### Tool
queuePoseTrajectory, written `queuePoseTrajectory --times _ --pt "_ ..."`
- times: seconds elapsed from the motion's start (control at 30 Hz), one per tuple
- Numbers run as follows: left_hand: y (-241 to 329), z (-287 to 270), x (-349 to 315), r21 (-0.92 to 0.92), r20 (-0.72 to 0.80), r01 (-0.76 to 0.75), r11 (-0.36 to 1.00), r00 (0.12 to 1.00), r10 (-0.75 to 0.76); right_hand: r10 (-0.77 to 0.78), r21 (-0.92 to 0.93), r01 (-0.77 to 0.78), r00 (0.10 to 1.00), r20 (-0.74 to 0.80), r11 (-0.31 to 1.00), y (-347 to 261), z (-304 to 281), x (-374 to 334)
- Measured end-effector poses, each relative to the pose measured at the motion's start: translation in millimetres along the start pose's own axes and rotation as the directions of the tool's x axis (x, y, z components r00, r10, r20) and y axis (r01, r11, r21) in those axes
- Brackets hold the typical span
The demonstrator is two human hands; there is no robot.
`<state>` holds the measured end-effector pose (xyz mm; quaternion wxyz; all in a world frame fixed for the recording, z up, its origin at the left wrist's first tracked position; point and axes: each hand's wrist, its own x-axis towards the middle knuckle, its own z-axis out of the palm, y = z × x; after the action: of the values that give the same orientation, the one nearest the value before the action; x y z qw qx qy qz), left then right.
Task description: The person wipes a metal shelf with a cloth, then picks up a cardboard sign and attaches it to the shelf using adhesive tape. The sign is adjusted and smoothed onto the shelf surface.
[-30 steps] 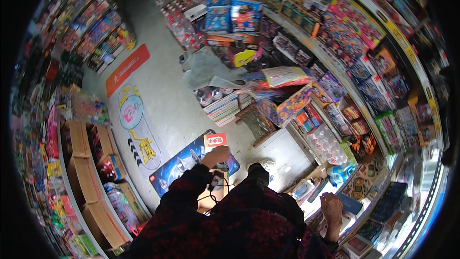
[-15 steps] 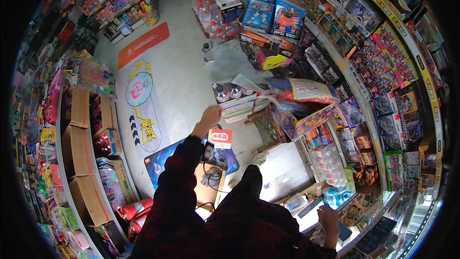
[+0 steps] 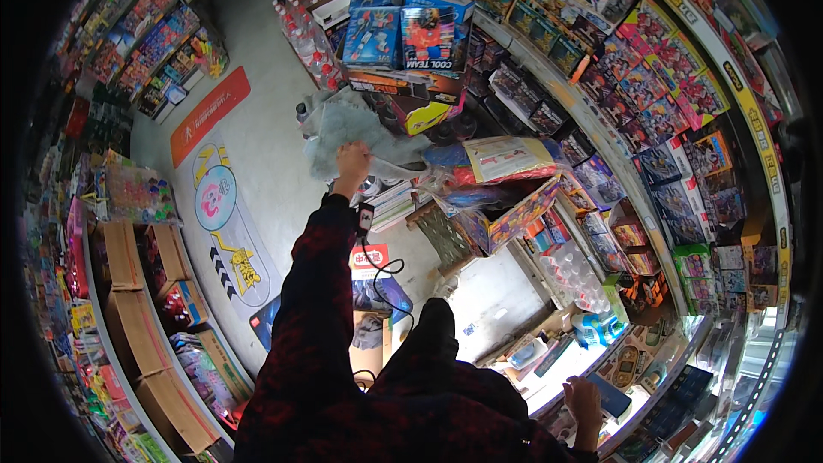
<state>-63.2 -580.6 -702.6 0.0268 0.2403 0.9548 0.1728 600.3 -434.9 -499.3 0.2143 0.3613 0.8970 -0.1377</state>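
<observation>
My left hand lies on a grey-blue cloth, its fingers curled into the fabric. The cloth is draped over a stack of goods with bottles beside it, and its folds partly hide the fingertips. A small black device with a dark cable hangs by my left wrist. At the lower right, my right hand is held up with loosely bent fingers and nothing visible in it. It is nearest to a dark blue box by the bright counter.
Beyond the cloth stand blue toy boxes and red-capped bottles. A plastic-wrapped colourful package lies to its right. A red and white sign is below my left forearm. Packed shelves curve along the right; brown cartons line the left.
My left arm has reached farther forward, and its hand has come from near the stacked books onto the cloth. The view has shifted right. My right hand stays near the counter.
</observation>
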Motion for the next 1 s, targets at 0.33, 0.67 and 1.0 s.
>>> queuePoseTrajectory --times 0.33,0.67,1.0 --pt "-27 -99 -15 -0.499 -0.366 -0.119 0.858 0.927 -0.084 -0.048 0.012 0.048 0.999 0.008 0.999 -7 12 16" --pt "-62 -259 -83 -0.95 -0.303 -0.19 0.248 0.755 -0.582 -0.195 0.031 0.203 0.966 -0.167 0.979 -7 26 15" --pt "38 -157 -225 -0.858 0.212 0.333 0.39 0.923 -0.322 -0.395 0.106 0.499 0.783 -0.481 0.86 -57 -9 33"
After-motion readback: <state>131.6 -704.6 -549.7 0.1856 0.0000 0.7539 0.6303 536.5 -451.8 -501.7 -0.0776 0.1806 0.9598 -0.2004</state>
